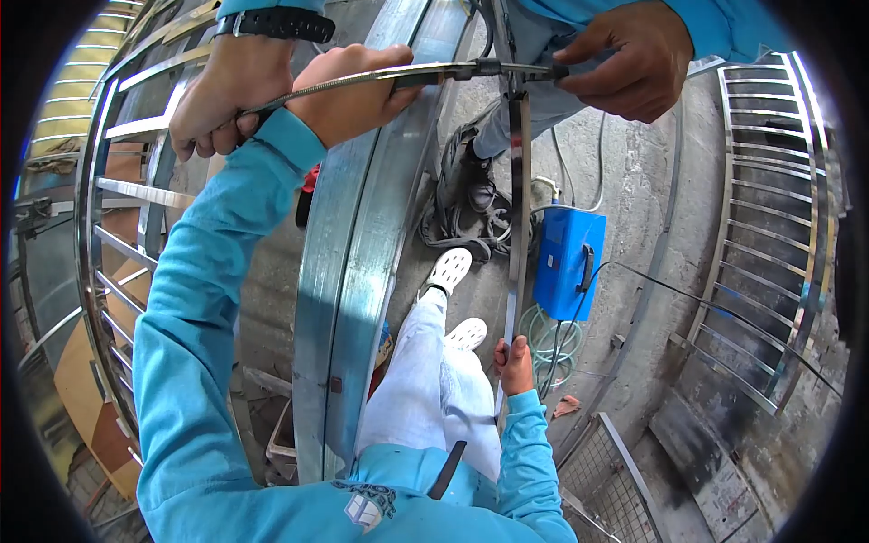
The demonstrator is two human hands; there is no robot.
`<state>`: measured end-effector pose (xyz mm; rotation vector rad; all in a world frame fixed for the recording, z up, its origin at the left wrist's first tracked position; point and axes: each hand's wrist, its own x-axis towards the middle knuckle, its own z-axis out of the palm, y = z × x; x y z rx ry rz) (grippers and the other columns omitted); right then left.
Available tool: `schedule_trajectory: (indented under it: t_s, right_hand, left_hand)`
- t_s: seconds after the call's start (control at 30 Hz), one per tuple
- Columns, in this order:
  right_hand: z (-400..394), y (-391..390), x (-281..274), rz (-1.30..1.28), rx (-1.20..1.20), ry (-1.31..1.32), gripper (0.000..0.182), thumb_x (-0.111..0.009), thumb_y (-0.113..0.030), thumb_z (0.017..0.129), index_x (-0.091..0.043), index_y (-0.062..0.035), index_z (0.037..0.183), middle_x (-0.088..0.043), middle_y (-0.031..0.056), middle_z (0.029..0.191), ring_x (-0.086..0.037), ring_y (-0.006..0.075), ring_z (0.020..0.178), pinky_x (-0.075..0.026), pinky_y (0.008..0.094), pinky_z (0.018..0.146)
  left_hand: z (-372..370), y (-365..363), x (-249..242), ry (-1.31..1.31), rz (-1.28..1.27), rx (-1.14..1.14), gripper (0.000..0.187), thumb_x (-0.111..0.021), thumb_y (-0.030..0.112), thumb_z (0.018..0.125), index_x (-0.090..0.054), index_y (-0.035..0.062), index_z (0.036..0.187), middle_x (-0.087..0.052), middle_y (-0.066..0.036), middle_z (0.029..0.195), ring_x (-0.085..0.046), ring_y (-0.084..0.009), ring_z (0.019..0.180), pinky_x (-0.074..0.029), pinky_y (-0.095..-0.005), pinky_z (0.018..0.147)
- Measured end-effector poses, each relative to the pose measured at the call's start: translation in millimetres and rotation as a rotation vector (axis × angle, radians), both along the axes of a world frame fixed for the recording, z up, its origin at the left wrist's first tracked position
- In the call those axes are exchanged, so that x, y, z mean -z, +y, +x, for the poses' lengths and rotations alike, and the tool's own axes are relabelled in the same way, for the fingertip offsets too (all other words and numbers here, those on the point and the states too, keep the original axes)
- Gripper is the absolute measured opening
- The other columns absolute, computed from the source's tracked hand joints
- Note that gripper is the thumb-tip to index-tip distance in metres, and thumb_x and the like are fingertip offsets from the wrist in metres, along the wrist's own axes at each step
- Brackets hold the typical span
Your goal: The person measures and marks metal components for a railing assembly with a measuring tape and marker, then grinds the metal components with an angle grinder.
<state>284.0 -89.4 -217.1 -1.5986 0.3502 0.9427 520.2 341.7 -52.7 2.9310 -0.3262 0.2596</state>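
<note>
My left hand (348, 95) is closed at the upper left, beside the steel beams (358, 235); what it grips is hard to see. A long, thin metal tool (380, 74) with a dark joint crosses in front of it. The co-worker's watch-wearing hand (213, 104) closes round the tool's left end, touching my sleeve. At its right end is the co-worker's other hand (634, 68), fingers bent. Lower down, my right hand (516, 365) wraps round the lower part of a narrow metal bar (520, 199), whose top is just under the tool.
A blue machine (568, 262) with cables and a coiled hose (552, 348) stands right of the bar. Barred metal frames (769, 217) are at both sides. The co-worker's dark shoes (484, 195) are near my white shoes (451, 269). A mesh panel (615, 489) lies lower right.
</note>
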Motion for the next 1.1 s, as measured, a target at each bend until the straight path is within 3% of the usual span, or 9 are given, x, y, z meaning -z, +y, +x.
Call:
schedule_trajectory:
  t_s: [0.07, 0.1, 0.3, 0.4, 0.5, 0.63, 0.73, 0.87, 1.1]
  right_hand:
    - [4, -1, 2, -0.055, -0.019, -0.053, 0.089, -0.025, -0.09, 0.085, -0.046, -0.0065, 0.062, -0.042, -0.0018, 0.055, -0.041, 0.0101, 0.051, -0.029, 0.0294, 0.047]
    - [6, -4, 5, 0.012, -0.007, 0.012, 0.085, -0.035, -0.092, 0.079, -0.049, -0.0084, 0.082, -0.04, -0.0035, 0.062, -0.04, 0.0085, 0.05, -0.031, 0.0268, 0.046]
    - [12, -9, 1, 0.003, -0.032, 0.014, 0.085, -0.035, -0.092, 0.08, -0.049, -0.0081, 0.082, -0.039, -0.0033, 0.062, -0.039, 0.0089, 0.05, -0.031, 0.0264, 0.047]
    - [18, -9, 3, 0.067, -0.041, 0.031, 0.085, -0.036, -0.092, 0.079, -0.048, -0.0083, 0.081, -0.039, -0.0039, 0.063, -0.038, 0.0078, 0.051, -0.03, 0.0257, 0.047]
    - [20, -9, 13, 0.097, -0.031, 0.027, 0.085, -0.037, -0.092, 0.079, -0.048, -0.0085, 0.08, -0.039, -0.0046, 0.062, -0.038, 0.007, 0.051, -0.03, 0.0252, 0.047]
    - [22, -14, 27, 0.045, -0.067, -0.001, 0.084, -0.038, -0.092, 0.079, -0.049, -0.0087, 0.082, -0.039, -0.004, 0.063, -0.039, 0.0077, 0.051, -0.029, 0.0253, 0.046]
    - [24, -12, 18, 0.099, -0.004, 0.028, 0.083, -0.04, -0.091, 0.078, -0.05, -0.0086, 0.082, -0.039, -0.0037, 0.064, -0.039, 0.0077, 0.051, -0.028, 0.0251, 0.046]
    - [27, -13, 14, 0.069, -0.134, -0.072, 0.08, -0.048, -0.089, 0.077, -0.045, -0.0091, 0.074, -0.036, -0.0039, 0.061, -0.037, 0.0075, 0.051, -0.027, 0.0254, 0.045]
    - [15, -15, 14, 0.044, -0.057, -0.064, 0.08, -0.044, -0.088, 0.079, -0.041, -0.0089, 0.069, -0.036, -0.0031, 0.06, -0.037, 0.0083, 0.049, -0.027, 0.0261, 0.045]
  left_hand:
    - [-1, 0, 1, -0.048, 0.044, 0.008, 0.025, -0.072, 0.028, 0.087, -0.06, 0.0081, 0.095, -0.062, -0.014, 0.071, -0.065, -0.0359, 0.068, -0.053, -0.0434, 0.06]
    - [-2, 0, 1, -0.076, 0.067, 0.016, 0.025, -0.072, 0.029, 0.087, -0.06, 0.0084, 0.095, -0.062, -0.013, 0.072, -0.066, -0.0355, 0.068, -0.054, -0.0431, 0.06]
    - [0, 0, 6, -0.244, 0.158, 0.049, 0.034, -0.07, 0.042, 0.09, -0.064, 0.0093, 0.097, -0.067, -0.011, 0.078, -0.067, -0.0322, 0.066, -0.055, -0.0403, 0.058]
    - [-3, -9, 1, -0.255, 0.135, -0.007, 0.034, -0.071, 0.04, 0.089, -0.065, 0.0081, 0.099, -0.069, -0.009, 0.083, -0.068, -0.0285, 0.072, -0.055, -0.0376, 0.065]
    - [-16, -36, -6, -0.17, 0.173, -0.225, 0.039, -0.073, 0.036, 0.087, -0.064, 0.0093, 0.114, -0.069, -0.01, 0.101, -0.067, -0.0289, 0.093, -0.052, -0.0405, 0.083]
    - [-50, -60, -3, -0.298, 0.05, -0.311, 0.066, -0.073, 0.031, 0.083, -0.051, 0.0149, 0.143, -0.053, -0.014, 0.139, -0.046, -0.0369, 0.13, -0.036, -0.0493, 0.107]
    - [-67, -68, -7, -0.263, 0.018, -0.354, 0.065, -0.073, 0.03, 0.083, -0.051, 0.0147, 0.143, -0.051, -0.013, 0.141, -0.044, -0.0362, 0.132, -0.036, -0.0479, 0.108]
    - [-58, -47, -4, -0.277, -0.078, -0.314, 0.065, -0.074, 0.029, 0.081, -0.054, 0.0139, 0.141, -0.055, -0.011, 0.134, -0.049, -0.0338, 0.126, -0.038, -0.0481, 0.103]
    - [-17, -58, 2, -0.312, 0.016, -0.31, 0.039, -0.077, 0.038, 0.079, -0.065, 0.0141, 0.108, -0.063, 0.0, 0.091, -0.06, -0.0234, 0.085, -0.043, -0.039, 0.075]
